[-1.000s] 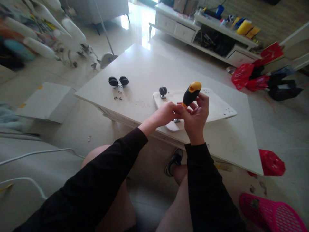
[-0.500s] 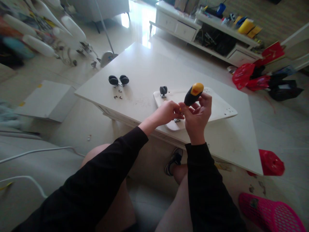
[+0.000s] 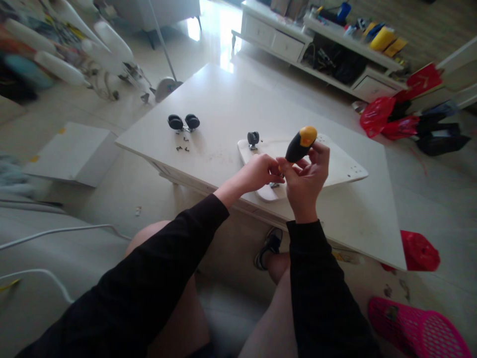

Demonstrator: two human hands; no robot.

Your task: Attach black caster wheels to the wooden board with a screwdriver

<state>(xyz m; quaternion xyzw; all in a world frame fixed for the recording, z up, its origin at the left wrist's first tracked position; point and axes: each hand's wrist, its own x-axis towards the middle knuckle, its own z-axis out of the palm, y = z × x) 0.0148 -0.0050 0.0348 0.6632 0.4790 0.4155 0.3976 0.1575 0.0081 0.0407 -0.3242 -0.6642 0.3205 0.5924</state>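
Note:
My right hand (image 3: 306, 181) is closed around the lower part of a black and yellow screwdriver (image 3: 301, 144), its handle tilted up to the right. My left hand (image 3: 263, 173) is pinched close by the screwdriver's lower end; what its fingers hold is too small and hidden to tell. Both hands are over the near left corner of a white board (image 3: 337, 161), where a bit of metal caster plate (image 3: 275, 185) shows beneath them. One black caster (image 3: 253, 139) stands upright on the board's far left corner. Small holes mark the board's right end.
On the white table (image 3: 223, 104), two loose black casters (image 3: 184, 122) lie at the left, with several small screws (image 3: 182, 148) before them. A white box (image 3: 72, 154) is on the floor at left, a pink basket (image 3: 421, 325) at lower right.
The screwdriver's handle and my right hand have shifted very slightly up and to the right. My left hand keeps its place, and the casters and board look the same.

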